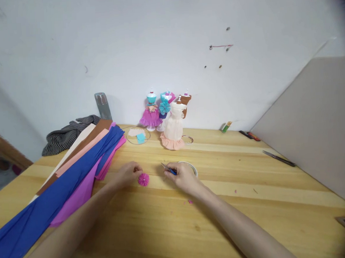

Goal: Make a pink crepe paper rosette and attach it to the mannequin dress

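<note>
My left hand (pixel 132 172) is closed, its fingertips pinched at the upper edge of a small round magenta pleated paper rosette (pixel 143 179). The rosette faces up and shows a pale centre. Across from it, my right hand (pixel 181 174) is wrapped around a small blue-handled tool (pixel 172 170) with a thin pointed metal tip; its exact kind is partly hidden by the fingers. The tip points left, apart from the rosette. Behind the right hand lies a white ring (pixel 195 169), partly covered. Magenta paper scraps (pixel 190 202) lie near my right wrist.
Several miniature dress forms (pixel 174 125) in paper clothes stand by the wall. Coloured paper sheets (pixel 76 181) spread along the left, beside a striped cloth (pixel 70 135) and a flask (pixel 103 106). A wire hoop (pixel 127 138), glue stick (pixel 226 127) and knife (pixel 279 158) lie farther off.
</note>
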The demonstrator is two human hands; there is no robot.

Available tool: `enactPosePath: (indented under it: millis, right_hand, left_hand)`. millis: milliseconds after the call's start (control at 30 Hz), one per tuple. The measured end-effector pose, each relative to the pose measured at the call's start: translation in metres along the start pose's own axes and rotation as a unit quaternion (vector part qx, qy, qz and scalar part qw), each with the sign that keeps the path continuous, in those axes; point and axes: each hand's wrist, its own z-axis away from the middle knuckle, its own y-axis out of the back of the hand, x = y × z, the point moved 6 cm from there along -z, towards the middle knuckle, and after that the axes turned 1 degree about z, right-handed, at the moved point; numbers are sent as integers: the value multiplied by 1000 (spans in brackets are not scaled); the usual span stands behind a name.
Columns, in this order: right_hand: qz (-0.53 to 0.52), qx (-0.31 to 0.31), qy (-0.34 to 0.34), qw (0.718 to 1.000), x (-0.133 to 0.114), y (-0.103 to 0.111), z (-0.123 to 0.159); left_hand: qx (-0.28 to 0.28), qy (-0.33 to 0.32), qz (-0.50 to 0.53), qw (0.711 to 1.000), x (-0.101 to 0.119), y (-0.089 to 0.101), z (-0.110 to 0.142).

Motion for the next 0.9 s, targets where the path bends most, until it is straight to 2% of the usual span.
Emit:
enactPosePath:
  millis: [233,567,900]
  right_hand:
    - [-44,-26,-26,998,11,-21,-1]
    - [-99,-48,-46,993,13,-29,2]
    - [-119,-61,-52,990,11,-41,4]
  left_hand:
    - [21,0,-30,999,-5,1,-5]
    - [46,12,2,999,0,9,5]
    - [15,9,20,1000,3,0,8]
